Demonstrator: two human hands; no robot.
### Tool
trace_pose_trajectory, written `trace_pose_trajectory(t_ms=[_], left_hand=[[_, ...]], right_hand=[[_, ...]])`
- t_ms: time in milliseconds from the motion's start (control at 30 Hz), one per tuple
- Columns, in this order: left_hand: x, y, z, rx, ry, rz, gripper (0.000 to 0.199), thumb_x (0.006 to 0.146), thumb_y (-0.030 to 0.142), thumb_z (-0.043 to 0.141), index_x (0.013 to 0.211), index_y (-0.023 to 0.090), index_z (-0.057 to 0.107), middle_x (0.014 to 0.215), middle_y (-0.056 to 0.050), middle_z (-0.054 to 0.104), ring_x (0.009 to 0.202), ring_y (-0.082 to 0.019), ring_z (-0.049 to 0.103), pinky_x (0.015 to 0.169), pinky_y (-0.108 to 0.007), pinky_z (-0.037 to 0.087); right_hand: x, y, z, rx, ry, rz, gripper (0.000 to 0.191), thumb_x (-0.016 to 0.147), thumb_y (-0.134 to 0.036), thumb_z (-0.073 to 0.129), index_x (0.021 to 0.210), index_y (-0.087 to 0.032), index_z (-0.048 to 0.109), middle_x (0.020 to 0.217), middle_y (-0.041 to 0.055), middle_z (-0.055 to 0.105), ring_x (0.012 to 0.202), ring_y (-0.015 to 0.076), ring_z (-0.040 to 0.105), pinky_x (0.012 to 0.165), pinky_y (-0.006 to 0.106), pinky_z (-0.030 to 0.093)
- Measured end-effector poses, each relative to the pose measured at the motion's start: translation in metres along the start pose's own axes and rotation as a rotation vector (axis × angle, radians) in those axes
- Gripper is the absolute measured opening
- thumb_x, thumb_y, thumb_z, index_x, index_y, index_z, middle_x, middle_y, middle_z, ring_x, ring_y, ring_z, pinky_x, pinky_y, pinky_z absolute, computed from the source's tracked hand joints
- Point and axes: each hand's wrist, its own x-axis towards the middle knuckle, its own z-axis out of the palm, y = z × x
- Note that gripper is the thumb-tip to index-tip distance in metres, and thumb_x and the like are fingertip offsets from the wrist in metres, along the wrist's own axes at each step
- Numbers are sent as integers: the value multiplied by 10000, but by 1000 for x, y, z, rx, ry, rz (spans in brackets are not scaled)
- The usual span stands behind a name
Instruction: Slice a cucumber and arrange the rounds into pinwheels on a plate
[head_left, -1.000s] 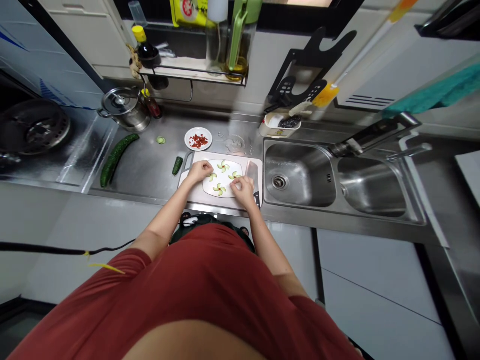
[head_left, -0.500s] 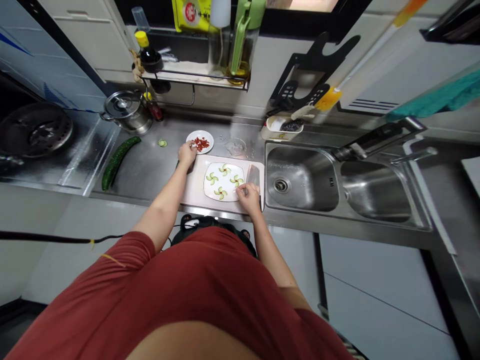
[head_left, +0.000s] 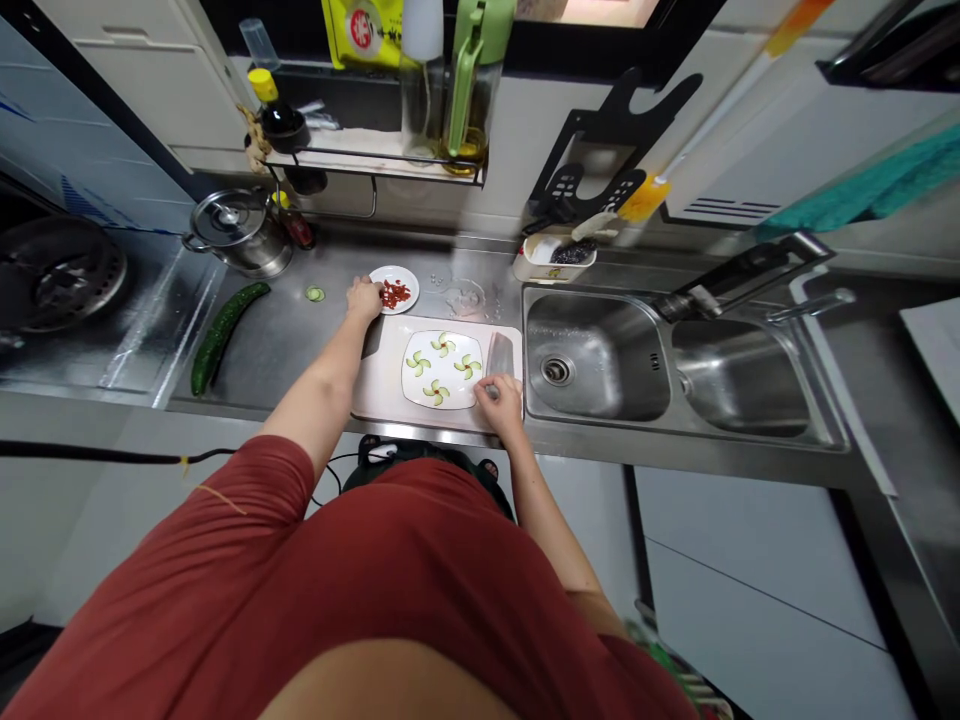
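My left hand (head_left: 364, 298) is at the left rim of a small round white plate (head_left: 406, 272), its fingers closed on the edge beside the chopped red pieces (head_left: 395, 293). My right hand (head_left: 501, 402) is closed in a pinch at the lower right edge of a squarish white plate (head_left: 441, 372); anything between its fingertips is too small to make out. Several pinwheels of green slices (head_left: 436, 391) with reddish centres lie on that plate. Under it is a pale cutting board (head_left: 379, 390). A cleaver blade (head_left: 500, 353) lies on the board just beyond my right hand, which hides part of it.
A whole cucumber (head_left: 225, 335) and a few cucumber slices (head_left: 315, 294) lie left on the steel counter. Behind them stand a lidded pot (head_left: 247, 235) and a red bottle (head_left: 295, 225). Right of the board is a double sink (head_left: 600, 360). Bottles stand on a wall rack (head_left: 375, 160).
The view has shifted slightly, so the scene sits a little further left. My left hand has drawn back slightly toward the small plate's left rim. My right hand stays pinched by the larger plate.
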Motion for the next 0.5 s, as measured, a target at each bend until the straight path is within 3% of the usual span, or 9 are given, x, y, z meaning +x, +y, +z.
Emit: trace_pose_trajectory(t_ms=[133,300,500], left_hand=[[0,-7,-4,15,44,-45,383,821,132,440,1139,212,638,1194,-143,542,1122,-275,458,908,-365,396],[-2,-12,-3,-42,-24,6,330,838,152,445,1057,221,683,1119,-121,587,1079,-259,499,885,-342,415],[-5,-11,-5,-50,28,-36,377,844,164,453,1158,233,650,1148,-134,566,1099,-273,505,880,-348,420]], right_hand=[[1,1,-1,-3,-7,-3,131,838,-318,539,763,-234,607,860,39,608,938,232,517,933,395,352],[4,1,1,5,-16,-26,148,850,-326,527,768,-234,609,863,41,610,924,231,514,916,386,364],[6,0,4,12,-33,-24,141,849,-316,523,773,-233,610,868,40,607,929,231,507,922,392,362]])
